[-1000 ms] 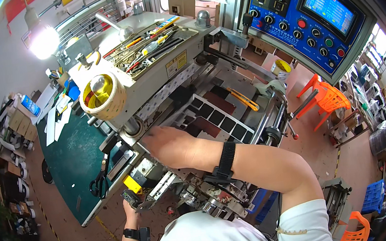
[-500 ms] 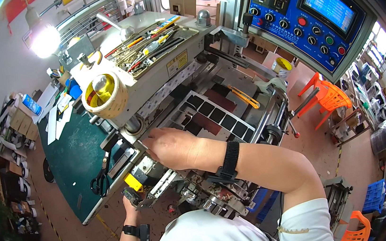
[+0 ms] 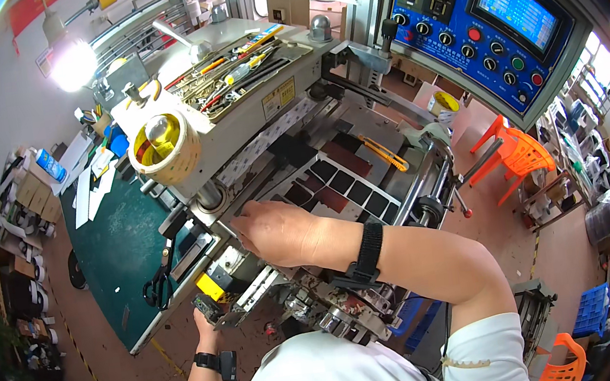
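My right hand (image 3: 276, 231) reaches across the front of a press-like machine (image 3: 238, 134), next to its round left post (image 3: 210, 198). Its fingers curl downward at the machine's near left corner; the tips and whatever they grip are hidden. Low on the left, my left hand (image 3: 205, 328) is raised beneath a dark block (image 3: 208, 307) on the machine's front, its fingers mostly hidden behind that block. Beyond my right wrist, a white-framed sheet with black squares (image 3: 341, 181) lies on the machine bed, partly over dark brown pieces (image 3: 347, 157). A yellow-orange utility knife (image 3: 383, 153) rests beyond it.
A tray of tools (image 3: 232, 78) and a wide tape roll (image 3: 165, 150) sit on the machine's top. Black scissors (image 3: 158, 288) lie on the green table (image 3: 111, 242) at left. A blue control panel (image 3: 486, 27) hangs at upper right, above an orange chair (image 3: 515, 155).
The white-framed sheet has shifted to the right and slightly nearer on the bed. My right hand has barely moved, and my left hand stays in place.
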Demonstrator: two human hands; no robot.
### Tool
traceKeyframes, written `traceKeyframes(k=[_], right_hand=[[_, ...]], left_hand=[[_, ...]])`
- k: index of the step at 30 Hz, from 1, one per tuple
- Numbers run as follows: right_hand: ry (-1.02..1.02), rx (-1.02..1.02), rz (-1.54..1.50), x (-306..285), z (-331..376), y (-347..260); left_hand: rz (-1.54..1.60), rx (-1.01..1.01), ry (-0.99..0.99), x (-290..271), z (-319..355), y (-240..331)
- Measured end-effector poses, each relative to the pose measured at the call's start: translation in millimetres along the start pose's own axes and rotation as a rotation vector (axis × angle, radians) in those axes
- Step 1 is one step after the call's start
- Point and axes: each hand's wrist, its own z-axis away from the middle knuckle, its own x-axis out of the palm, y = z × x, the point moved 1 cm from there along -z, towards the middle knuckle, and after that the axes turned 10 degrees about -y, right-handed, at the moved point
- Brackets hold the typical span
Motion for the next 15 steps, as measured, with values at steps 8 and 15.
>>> traceKeyframes(k=[8,15], right_hand=[[-0.154,-0.039,0.083,-13.4,-1.5,-4.3],[-0.058,-0.086,0.119,-29.1,24.1,-5.5]], left_hand=[[-0.480,-0.089,-0.178,3.3,30.6,37.2],[-0.926,-0.243,-0.770,100.5,163.1,244.3]])
